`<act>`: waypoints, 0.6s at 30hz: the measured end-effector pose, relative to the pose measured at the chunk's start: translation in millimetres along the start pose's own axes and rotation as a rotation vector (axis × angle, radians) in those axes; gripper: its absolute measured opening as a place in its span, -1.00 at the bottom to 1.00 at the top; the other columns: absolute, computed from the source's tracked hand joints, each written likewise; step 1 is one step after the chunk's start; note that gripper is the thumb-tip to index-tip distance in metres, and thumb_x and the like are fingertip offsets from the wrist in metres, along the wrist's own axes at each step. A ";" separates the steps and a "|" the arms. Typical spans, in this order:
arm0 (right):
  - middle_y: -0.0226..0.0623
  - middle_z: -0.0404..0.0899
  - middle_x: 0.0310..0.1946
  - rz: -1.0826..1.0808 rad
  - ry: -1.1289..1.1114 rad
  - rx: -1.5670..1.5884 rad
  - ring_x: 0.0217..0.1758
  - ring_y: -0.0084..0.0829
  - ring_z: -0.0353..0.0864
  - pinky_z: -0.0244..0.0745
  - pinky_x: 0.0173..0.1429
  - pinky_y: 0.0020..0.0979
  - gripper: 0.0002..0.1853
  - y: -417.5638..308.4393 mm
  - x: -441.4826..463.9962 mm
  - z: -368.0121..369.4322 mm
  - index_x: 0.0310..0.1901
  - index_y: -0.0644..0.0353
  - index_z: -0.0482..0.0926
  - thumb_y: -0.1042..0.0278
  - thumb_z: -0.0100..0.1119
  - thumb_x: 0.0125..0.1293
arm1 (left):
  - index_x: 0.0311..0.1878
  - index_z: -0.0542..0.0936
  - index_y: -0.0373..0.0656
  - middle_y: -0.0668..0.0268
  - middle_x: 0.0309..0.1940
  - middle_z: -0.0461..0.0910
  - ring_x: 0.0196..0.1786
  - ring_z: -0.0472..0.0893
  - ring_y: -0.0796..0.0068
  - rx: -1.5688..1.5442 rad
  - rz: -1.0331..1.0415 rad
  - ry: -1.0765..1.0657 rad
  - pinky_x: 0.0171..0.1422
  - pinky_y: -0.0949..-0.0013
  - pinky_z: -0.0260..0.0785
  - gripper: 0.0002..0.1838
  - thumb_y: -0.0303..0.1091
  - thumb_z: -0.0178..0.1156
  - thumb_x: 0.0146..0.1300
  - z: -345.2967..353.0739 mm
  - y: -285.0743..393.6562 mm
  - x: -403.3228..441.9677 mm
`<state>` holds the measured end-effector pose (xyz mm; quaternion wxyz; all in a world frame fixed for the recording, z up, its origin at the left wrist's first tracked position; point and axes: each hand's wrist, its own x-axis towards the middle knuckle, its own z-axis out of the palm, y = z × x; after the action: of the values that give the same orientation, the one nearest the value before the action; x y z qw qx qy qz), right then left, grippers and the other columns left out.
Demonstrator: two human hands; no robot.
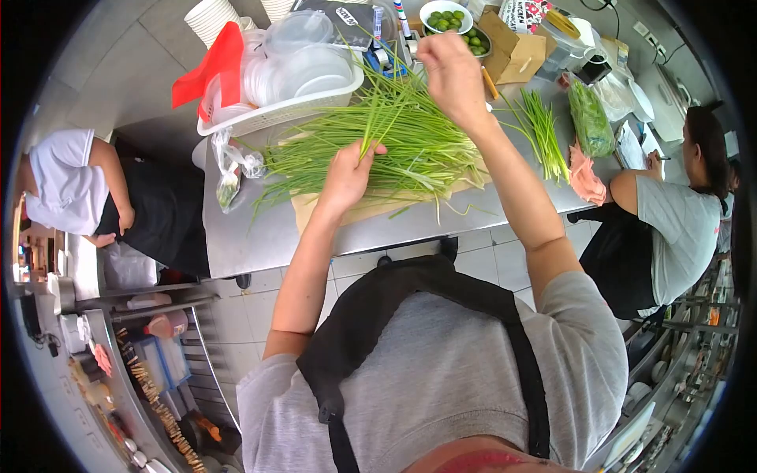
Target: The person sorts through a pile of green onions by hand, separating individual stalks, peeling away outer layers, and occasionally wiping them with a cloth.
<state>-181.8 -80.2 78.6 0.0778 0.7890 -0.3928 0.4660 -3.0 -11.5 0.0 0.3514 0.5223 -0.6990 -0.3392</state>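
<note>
A large pile of long green stalks lies across brown paper on the steel counter. My left hand is closed around a few green stalks that rise from its fingers over the pile. Raised above the pile's upper right is my right hand, its fingers bent together near a thin stalk tip; what they hold, if anything, is too small to make out. A smaller bundle of green stalks lies separately on the right.
Behind the pile stands a white basket of plastic lids, with a bowl of green limes and a cardboard box farther right. A pink cloth lies by a bagged green bunch. People stand at left and right.
</note>
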 end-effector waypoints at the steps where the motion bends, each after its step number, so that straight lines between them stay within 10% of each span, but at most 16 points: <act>1: -0.24 0.39 -0.42 0.089 0.093 0.082 -0.33 -0.23 0.41 0.37 -0.26 -0.29 -0.86 3.7 2.2 -4.3 -0.39 0.19 0.46 0.60 0.06 -0.05 | -0.23 0.51 -0.21 0.27 -0.54 0.43 -0.47 0.40 0.41 -0.185 -0.074 -0.035 -0.35 0.39 0.21 -0.82 -0.40 -0.08 0.23 3.0 -6.4 0.1; 8: -0.35 0.44 -0.46 -0.059 -0.097 -0.080 -0.32 -0.29 0.43 0.37 -0.26 -0.36 -0.82 8.6 -13.3 1.8 -0.38 0.13 0.56 0.56 0.16 -0.10 | -0.21 0.51 -0.18 0.59 -0.65 0.16 -0.64 0.09 0.78 -0.565 -0.151 -0.129 -0.58 0.62 -0.11 -0.81 -0.36 -0.08 0.28 -1.5 -5.3 0.0; 18: -0.35 0.44 -0.51 -0.137 -0.226 0.089 -0.39 -0.37 0.44 0.37 -0.35 -0.40 -0.90 -14.1 -20.1 8.9 -0.44 0.17 0.58 0.47 0.21 -0.09 | -0.26 0.52 -0.24 0.49 -0.63 0.26 -0.53 0.21 0.67 -0.461 -0.106 -0.138 -0.42 0.55 0.10 -0.80 -0.38 -0.09 0.26 3.6 -0.6 -0.8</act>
<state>-171.2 -63.9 61.0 0.0294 0.8641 -0.3232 0.3846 -5.7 -10.5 -2.5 0.3942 0.4398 -0.5973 -0.5426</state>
